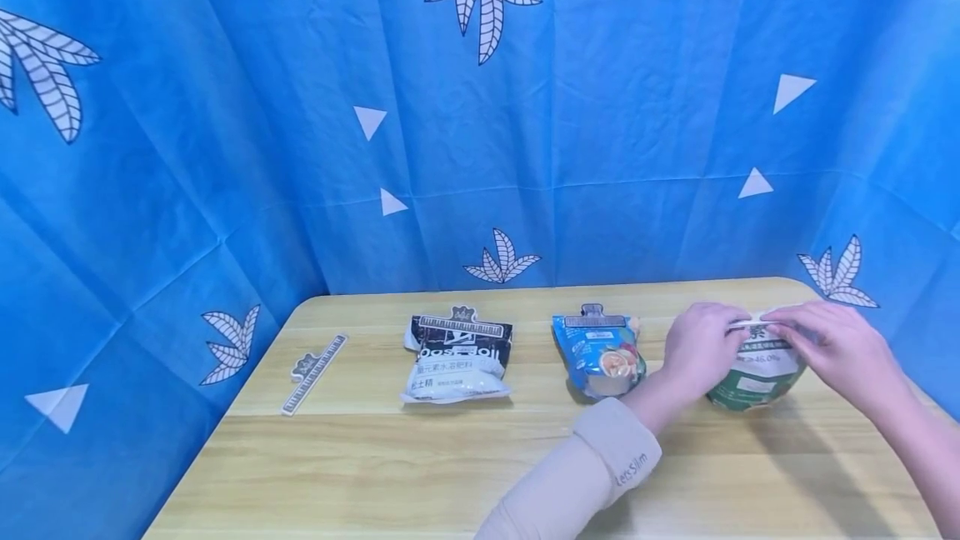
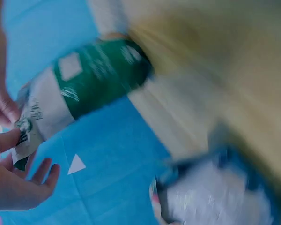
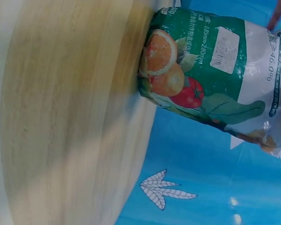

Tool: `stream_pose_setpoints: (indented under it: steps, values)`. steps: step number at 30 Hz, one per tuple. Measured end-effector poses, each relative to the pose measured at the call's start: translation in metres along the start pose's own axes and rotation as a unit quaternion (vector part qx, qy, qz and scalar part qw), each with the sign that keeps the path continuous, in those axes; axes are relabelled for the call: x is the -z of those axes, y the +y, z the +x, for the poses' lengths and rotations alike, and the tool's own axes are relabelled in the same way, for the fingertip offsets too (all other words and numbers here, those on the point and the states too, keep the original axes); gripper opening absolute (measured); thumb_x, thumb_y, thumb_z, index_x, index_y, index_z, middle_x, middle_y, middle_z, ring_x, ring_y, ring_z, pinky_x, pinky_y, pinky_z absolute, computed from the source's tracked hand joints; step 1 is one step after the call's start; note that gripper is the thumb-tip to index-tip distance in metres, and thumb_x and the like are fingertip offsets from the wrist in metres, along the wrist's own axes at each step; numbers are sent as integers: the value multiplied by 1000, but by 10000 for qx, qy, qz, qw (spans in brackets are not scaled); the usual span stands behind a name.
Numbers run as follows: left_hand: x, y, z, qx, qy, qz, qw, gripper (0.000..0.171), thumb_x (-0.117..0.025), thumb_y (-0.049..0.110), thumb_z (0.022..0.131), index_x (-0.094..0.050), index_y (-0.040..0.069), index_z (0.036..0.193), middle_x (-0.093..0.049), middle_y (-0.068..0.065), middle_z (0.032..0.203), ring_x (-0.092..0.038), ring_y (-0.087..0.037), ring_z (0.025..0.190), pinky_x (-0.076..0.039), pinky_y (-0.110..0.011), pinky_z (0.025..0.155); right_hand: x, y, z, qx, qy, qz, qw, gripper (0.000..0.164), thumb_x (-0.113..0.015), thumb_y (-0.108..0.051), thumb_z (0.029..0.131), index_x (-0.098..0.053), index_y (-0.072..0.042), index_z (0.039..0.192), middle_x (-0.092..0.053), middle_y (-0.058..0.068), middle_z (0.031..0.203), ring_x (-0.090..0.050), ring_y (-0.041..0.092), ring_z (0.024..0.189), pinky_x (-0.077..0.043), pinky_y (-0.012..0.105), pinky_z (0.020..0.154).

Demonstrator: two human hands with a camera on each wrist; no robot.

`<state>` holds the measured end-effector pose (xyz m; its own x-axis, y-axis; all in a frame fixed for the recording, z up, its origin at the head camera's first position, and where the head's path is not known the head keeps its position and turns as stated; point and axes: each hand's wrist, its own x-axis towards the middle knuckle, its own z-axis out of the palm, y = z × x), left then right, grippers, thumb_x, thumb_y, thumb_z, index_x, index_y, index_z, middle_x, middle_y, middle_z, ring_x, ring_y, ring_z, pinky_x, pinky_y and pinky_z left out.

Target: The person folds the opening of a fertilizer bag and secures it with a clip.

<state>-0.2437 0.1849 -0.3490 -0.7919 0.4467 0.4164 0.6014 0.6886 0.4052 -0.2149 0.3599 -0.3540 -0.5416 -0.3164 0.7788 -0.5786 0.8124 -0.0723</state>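
A green and white plastic bag (image 1: 756,382), printed with fruit and vegetables, stands upright at the right part of the table. My left hand (image 1: 701,346) pinches its top edge on the left, and my right hand (image 1: 832,340) pinches the same edge on the right. Seen from the left wrist, the left hand (image 2: 21,185) has thumb and fingers about the bag's top, some fingers spread; the right hand (image 2: 1,93) is close by. In the right wrist view the bag's front (image 3: 196,70) shows an orange and a tomato; the right hand is mostly out of frame.
Left of the hands stands a blue bag (image 1: 600,361) with a sealing clip (image 1: 592,319) across its top. Farther left is a black and white bag (image 1: 457,373), also clipped (image 1: 462,322). A loose clip (image 1: 313,373) lies on the wooden table (image 1: 360,473). Blue curtains (image 1: 637,107) enclose the table.
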Motion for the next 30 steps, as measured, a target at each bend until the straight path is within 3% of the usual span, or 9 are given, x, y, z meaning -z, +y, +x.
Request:
stream_pose_setpoints:
  steps: [2, 4, 6, 8, 11, 13, 16, 25, 30]
  values:
    - [0, 1, 0, -335, 94, 752, 9966, 23, -64, 37, 85, -66, 36, 108, -61, 24, 101, -51, 8, 91, -35, -7, 74, 0, -1, 0, -69, 72, -9, 10000, 57, -42, -54, 90, -70, -5, 82, -65, 10, 76, -49, 5, 79, -24, 8, 86]
    - [-1, 2, -1, -427, 120, 980, 9942, 21, -65, 38, 84, -66, 38, 105, -63, 25, 95, -52, 9, 82, -33, -7, 66, 1, -1, 0, -119, 76, -18, 9999, 55, -41, -53, 90, -69, -7, 81, -65, 8, 75, -48, 1, 79, -31, 11, 80]
    - [-1, 4, 0, -406, 89, 1007, 9940, 20, -66, 37, 84, -67, 38, 104, -63, 25, 91, -52, 8, 76, -32, -8, 61, 3, -1, 1, -130, -92, 11, 9999, 35, -55, -39, 90, -68, -8, 80, -64, 3, 75, -49, 0, 78, -36, 15, 73]
    - [0, 7, 3, -335, -109, 1084, 9935, 19, -65, 37, 85, -66, 38, 104, -63, 24, 87, -51, 7, 72, -32, -9, 56, 6, 0, 3, -132, -474, 21, 9988, 11, -70, -20, 81, -67, -10, 81, -64, 0, 77, -52, 1, 77, -39, 18, 67]
    - [0, 12, 8, -166, -535, 1251, 9906, 19, -61, 38, 88, -63, 37, 106, -61, 22, 83, -51, 5, 68, -34, -12, 51, 9, 4, 6, -148, -1121, -12, 9936, 30, -79, 0, 62, -66, -12, 86, -64, -2, 82, -57, 8, 76, -43, 18, 63]
    - [-1, 15, 10, -84, -725, 1346, 9882, 18, -59, 42, 88, -61, 37, 104, -60, 21, 80, -51, 4, 65, -34, -13, 49, 11, 6, 6, -231, -1458, -117, 9890, 33, -80, -1, 60, -66, -10, 89, -65, 1, 84, -59, 13, 75, -46, 22, 62]
    - [-3, 14, 10, -39, -689, 1278, 9894, 19, -60, 47, 85, -62, 38, 101, -61, 23, 80, -51, 4, 65, -33, -13, 49, 12, 7, 6, -437, -1693, -240, 9843, 28, -79, -4, 63, -68, -9, 88, -66, 3, 82, -60, 18, 73, -48, 33, 59]
    - [-7, 9, 8, -200, -137, 1194, 9925, 9, -64, 43, 83, -70, 42, 91, -62, 27, 77, -49, 7, 62, -30, -11, 50, 15, 9, 7, -682, -1737, -265, 9821, 17, -77, -8, 70, -71, -8, 85, -68, 2, 78, -61, 9, 73, -48, 33, 57]
    - [-9, 10, 5, -313, -43, 1392, 9898, 9, -65, 40, 84, -70, 44, 91, -62, 27, 78, -49, 7, 62, -31, -10, 49, 11, 10, -3, -693, -1311, -318, 9884, 23, -76, 0, 66, -72, -11, 86, -68, 3, 78, -59, 9, 72, -46, 30, 53]
